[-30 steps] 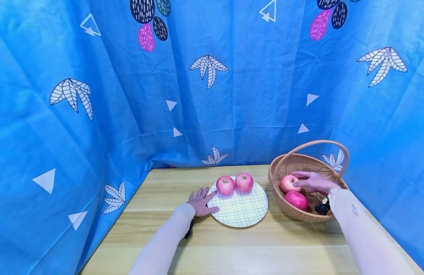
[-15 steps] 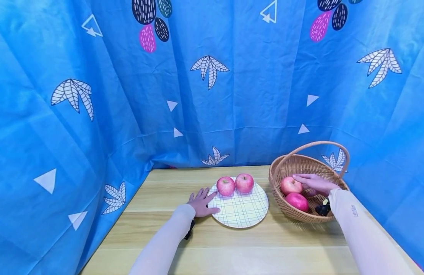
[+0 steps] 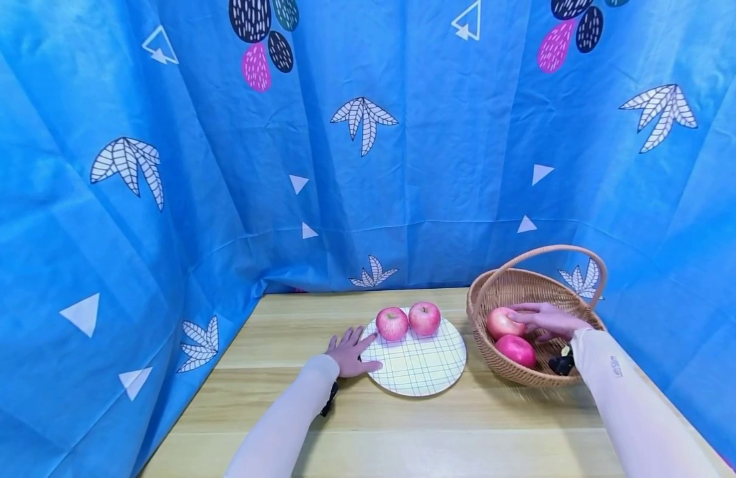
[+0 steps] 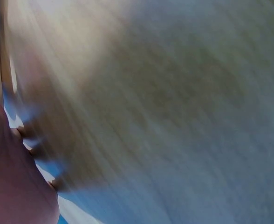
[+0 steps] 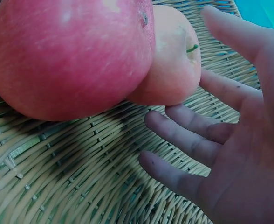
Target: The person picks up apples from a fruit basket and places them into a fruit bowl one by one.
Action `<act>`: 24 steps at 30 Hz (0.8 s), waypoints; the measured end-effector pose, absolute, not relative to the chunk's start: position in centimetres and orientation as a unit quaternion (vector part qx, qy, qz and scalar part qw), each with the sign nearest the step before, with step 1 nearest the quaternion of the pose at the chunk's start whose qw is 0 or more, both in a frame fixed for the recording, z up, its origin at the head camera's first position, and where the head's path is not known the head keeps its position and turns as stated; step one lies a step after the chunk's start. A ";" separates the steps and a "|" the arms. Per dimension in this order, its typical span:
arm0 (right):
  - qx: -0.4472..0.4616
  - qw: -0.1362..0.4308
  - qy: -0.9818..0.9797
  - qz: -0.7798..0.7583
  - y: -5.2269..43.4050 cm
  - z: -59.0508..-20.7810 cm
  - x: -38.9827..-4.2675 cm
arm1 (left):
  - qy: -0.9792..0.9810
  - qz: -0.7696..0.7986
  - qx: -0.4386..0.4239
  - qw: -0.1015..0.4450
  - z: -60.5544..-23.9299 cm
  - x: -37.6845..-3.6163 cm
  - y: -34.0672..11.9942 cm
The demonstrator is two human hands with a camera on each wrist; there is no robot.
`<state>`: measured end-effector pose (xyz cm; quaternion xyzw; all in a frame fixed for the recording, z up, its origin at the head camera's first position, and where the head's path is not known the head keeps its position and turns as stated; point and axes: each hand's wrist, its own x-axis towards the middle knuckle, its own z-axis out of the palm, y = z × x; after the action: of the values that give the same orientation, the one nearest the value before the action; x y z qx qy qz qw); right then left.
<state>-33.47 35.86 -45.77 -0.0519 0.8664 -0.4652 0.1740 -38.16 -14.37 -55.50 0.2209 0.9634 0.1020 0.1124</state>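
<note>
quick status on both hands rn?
Left hand: open, flat on the table, fingers touching the plate rim.
Right hand: open inside the basket, beside the paler apple, not gripping.

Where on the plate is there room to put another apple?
The near half of the plate is bare, in front of the two apples at its far edge. The left hand rests at its left rim. The basket is crowded: two apples plus the right hand.
</note>
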 end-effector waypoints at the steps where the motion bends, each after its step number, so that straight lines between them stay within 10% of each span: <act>1: -0.053 0.176 0.863 -0.470 35.8 -45.8 -33.5 | 0.964 0.101 0.222 0.110 -55.6 -38.3 -14.4; 24: -0.074 0.212 0.832 -0.507 36.1 -47.3 -33.7 | 0.962 0.101 0.229 0.111 -54.8 -37.6 -14.3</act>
<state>-33.71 36.06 -47.33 -0.0743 0.8321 -0.5071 0.2121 -37.59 -14.30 -54.82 0.2286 0.9619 0.1007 0.1108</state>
